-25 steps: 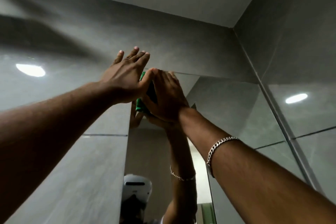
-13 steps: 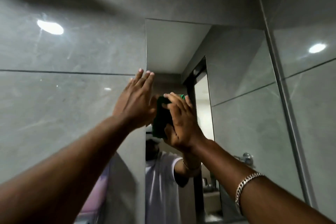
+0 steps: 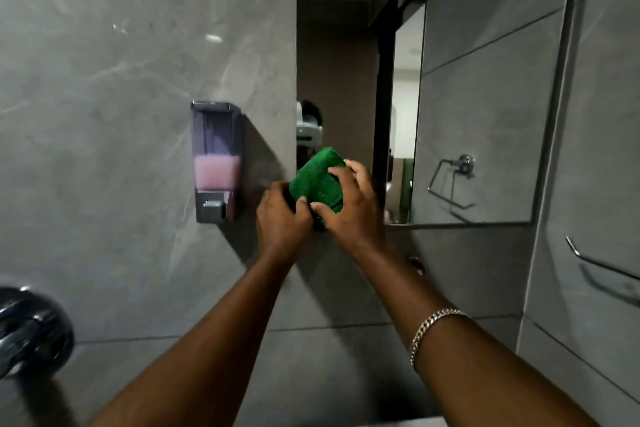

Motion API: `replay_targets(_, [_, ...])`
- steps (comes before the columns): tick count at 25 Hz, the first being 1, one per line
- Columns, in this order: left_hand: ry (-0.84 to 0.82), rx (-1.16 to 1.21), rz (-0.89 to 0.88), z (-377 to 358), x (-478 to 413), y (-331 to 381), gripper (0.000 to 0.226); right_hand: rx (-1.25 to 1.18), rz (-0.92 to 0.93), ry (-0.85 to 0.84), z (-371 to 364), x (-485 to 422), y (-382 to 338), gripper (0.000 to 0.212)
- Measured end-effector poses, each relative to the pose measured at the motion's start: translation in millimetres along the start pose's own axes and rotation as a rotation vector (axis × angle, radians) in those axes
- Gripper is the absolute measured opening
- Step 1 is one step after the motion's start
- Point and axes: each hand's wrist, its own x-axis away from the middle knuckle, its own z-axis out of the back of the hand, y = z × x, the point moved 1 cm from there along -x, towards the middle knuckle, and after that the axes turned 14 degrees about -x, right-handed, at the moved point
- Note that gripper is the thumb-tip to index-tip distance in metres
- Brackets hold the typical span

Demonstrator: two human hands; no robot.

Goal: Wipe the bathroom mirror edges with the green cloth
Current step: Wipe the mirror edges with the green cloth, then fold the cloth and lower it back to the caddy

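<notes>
The folded green cloth sits at the mirror's lower left corner, held between both hands. My left hand grips its lower left side and my right hand, with a chain bracelet on the wrist, covers its right side with fingers curled over it. The frameless mirror hangs on the grey tiled wall; its left edge runs straight up from the cloth and its bottom edge runs right from my right hand. The hands hide the corner itself.
A wall-mounted soap dispenser with pink liquid hangs just left of the mirror. A chrome fixture juts in at the lower left. A metal towel bar is on the right wall. A person's reflection shows above the cloth.
Both hands and the cloth have come down the mirror's left edge from the top corner to the bottom corner. My left hand, flat on the wall before, now grips the cloth.
</notes>
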Motion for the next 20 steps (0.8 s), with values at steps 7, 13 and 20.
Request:
replay_targets(7, [-0.172,0.424,0.608,-8.6,75.3,-57.1,0.041,-0.222,-0.304,0.025,-38.6,99.5,13.5,0.048])
replay_targets(13, [-0.456,0.452,0.728,45.0,147.4,-182.0,0.029,-0.331,-0.800,-0.230,-99.9,193.2,12.0,0.065])
replay_targets(20, [-0.463,0.221,1.168,137.9,276.0,-395.9,0.028,-0.261,-1.209,-0.520,-251.7,398.2,-23.7,0.031])
